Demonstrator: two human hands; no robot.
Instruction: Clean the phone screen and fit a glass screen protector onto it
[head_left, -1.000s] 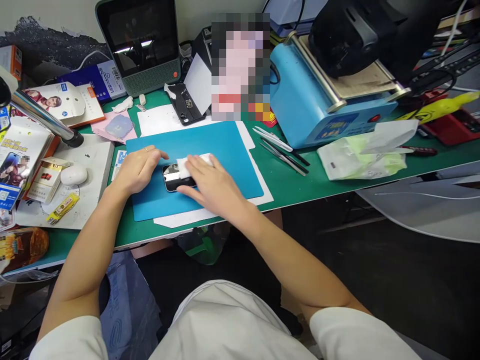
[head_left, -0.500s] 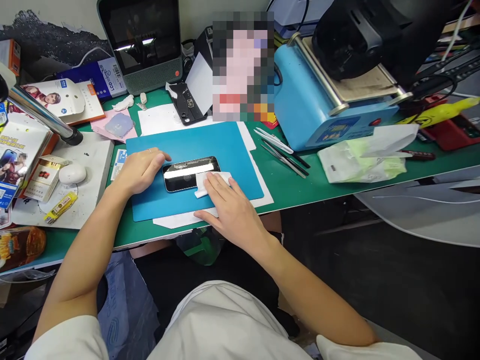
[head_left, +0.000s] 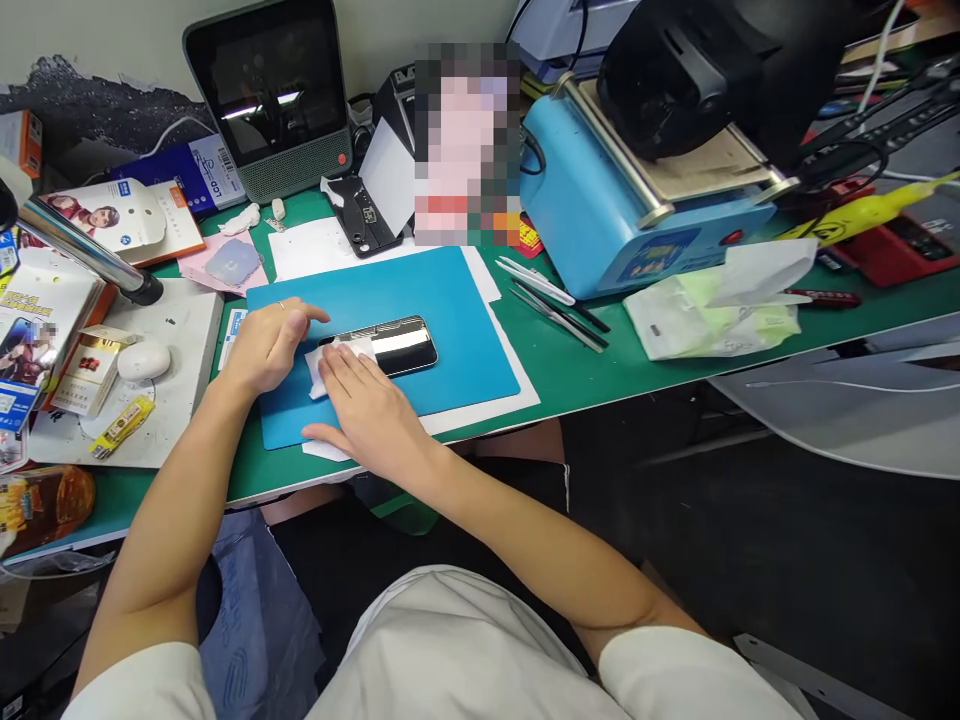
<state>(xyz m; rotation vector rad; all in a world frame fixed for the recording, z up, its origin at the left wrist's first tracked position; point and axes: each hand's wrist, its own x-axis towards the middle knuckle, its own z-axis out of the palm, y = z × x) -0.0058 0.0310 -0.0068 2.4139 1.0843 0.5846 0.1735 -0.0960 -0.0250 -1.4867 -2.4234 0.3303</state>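
A smartphone (head_left: pixel 409 345) with a glossy dark screen lies face up on the blue mat (head_left: pixel 472 340). My right hand (head_left: pixel 375 410) presses a folded white tissue (head_left: pixel 321 375) with flat fingers over the phone's left end, which is covered. Its thumb is spread toward the mat's front edge. My left hand (head_left: pixel 270 340) rests at the mat's left side, beside the phone's upper left corner. Its index finger is stretched toward the phone and the other fingers are loosely bent, with nothing seen in them.
Tweezers (head_left: pixel 555 318) and pens lie right of the mat, near a tissue pack (head_left: pixel 675 325) and a blue machine (head_left: pixel 592 200). Behind stand a screen device (head_left: pixel 270 100) and a dark phone part (head_left: pixel 364 215). A lamp pole (head_left: pixel 90 245), boxes and a lighter (head_left: pixel 124 427) crowd the left.
My right hand has slid the tissue leftward across the phone, from its right end to its left end. The screen's right part is now uncovered. My left hand has drawn slightly back.
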